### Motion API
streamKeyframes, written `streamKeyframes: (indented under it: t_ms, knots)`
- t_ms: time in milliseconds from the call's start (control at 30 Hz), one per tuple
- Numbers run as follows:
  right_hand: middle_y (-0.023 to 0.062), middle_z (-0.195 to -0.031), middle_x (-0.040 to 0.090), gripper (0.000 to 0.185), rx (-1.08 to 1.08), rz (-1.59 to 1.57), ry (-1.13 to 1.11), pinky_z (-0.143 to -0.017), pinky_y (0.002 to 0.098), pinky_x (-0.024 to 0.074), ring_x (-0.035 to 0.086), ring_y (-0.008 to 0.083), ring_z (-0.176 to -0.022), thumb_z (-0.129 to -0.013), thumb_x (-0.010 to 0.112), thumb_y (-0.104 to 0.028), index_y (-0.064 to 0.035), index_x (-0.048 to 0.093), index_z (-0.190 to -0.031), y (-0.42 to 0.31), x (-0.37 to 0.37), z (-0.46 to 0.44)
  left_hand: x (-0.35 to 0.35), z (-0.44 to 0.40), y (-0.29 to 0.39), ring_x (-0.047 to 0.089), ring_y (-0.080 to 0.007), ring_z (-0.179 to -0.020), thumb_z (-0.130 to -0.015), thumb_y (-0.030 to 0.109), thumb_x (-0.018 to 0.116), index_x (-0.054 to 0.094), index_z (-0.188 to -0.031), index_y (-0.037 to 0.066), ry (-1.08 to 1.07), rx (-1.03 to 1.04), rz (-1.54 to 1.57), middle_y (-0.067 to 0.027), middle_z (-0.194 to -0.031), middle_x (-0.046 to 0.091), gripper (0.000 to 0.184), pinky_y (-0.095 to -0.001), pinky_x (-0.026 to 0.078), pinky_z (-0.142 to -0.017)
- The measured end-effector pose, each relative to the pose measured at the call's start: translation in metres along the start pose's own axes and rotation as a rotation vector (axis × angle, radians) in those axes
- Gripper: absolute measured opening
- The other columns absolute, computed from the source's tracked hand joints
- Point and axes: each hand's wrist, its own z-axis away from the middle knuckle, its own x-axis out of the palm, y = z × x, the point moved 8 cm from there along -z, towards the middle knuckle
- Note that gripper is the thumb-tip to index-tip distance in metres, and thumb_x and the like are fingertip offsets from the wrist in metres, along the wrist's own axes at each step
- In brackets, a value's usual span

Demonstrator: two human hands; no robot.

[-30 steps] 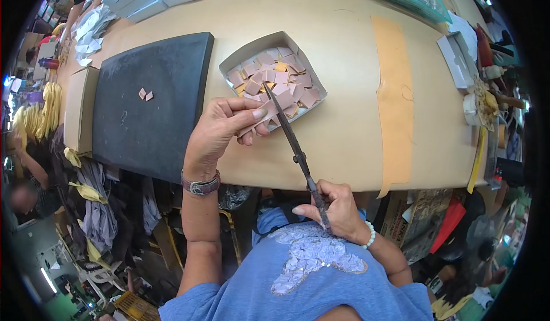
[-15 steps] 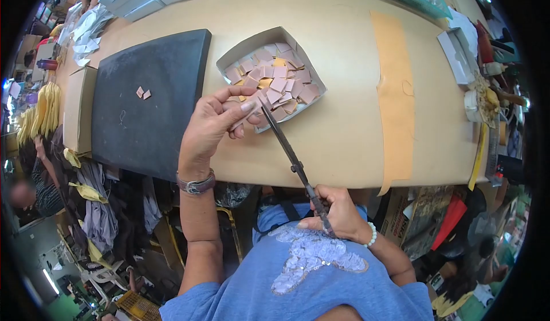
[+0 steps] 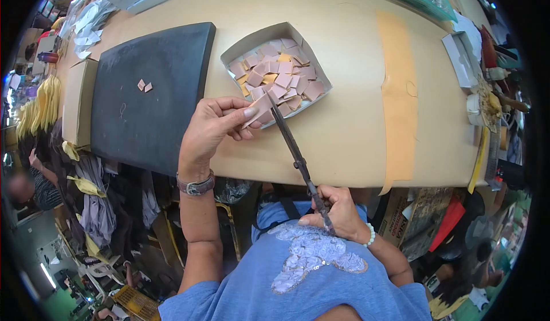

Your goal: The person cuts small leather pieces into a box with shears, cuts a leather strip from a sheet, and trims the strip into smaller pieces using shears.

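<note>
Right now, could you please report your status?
Left hand pinching pink strip. Right hand gripping scissors at strip's end. Box of pieces close by. Nothing visibly blocking.

The one camera sits on the person's head, above and behind the left fingers point(image 3: 228, 103), and looks forward and down past them. It is near enough that the shirt point(image 3: 246, 284), closer than the fingers, fills the bottom middle, with the box point(image 3: 260, 34) just beyond them. Its wide, round-edged view bends the table point(image 3: 349, 138) on both sides of them.
</note>
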Motion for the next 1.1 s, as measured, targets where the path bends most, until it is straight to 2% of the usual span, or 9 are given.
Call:
streamKeyframes:
  t_ms: [167, 667, 1100]
  knots:
    - [0.0001, -0.053, 0.036, 0.052, -0.015, 0.067, -0.003, -0.043, 0.0259, 0.028, 0.032, 0.0091, -0.049, -0.055, 0.084, -0.033, -0.0033, 0.041, -0.055, -0.006, 0.0, -0.004, 0.006, -0.001, 0.001, 0.056, -0.0069, -0.048, -0.079, 0.015, 0.064, 0.062, -0.09, -0.005, -0.01, -0.015, 0.013, -0.0102, -0.067, 0.064, 0.023, -0.0158, 0.044, -0.045]
    - [0.0, -0.053, 0.038, 0.052, -0.019, 0.043, -0.012, -0.044, 0.0252, 0.0307, 0.036, 0.0079, -0.051, -0.056, 0.084, -0.036, -0.0032, 0.043, -0.06, -0.01, 0.003, -0.007, 0.013, -0.002, 0.005, 0.055, -0.0076, -0.046, -0.08, 0.009, 0.061, 0.063, -0.089, -0.005, -0.057, 0.004, 0.06, -0.0103, -0.065, 0.063, 0.017, -0.0172, 0.045, -0.044]
    - [-0.0005, -0.052, 0.039, 0.05, -0.056, 0.062, 0.002, -0.043, 0.0246, 0.03, 0.036, 0.0073, -0.05, -0.056, 0.084, -0.035, -0.0022, 0.046, -0.061, -0.018, 0.002, -0.007, 0.015, -0.003, 0.009, 0.055, -0.007, -0.046, -0.08, 0.013, 0.063, 0.063, -0.089, -0.005, -0.056, 0.023, 0.045, -0.0094, -0.065, 0.063, 0.019, -0.0167, 0.044, -0.044]
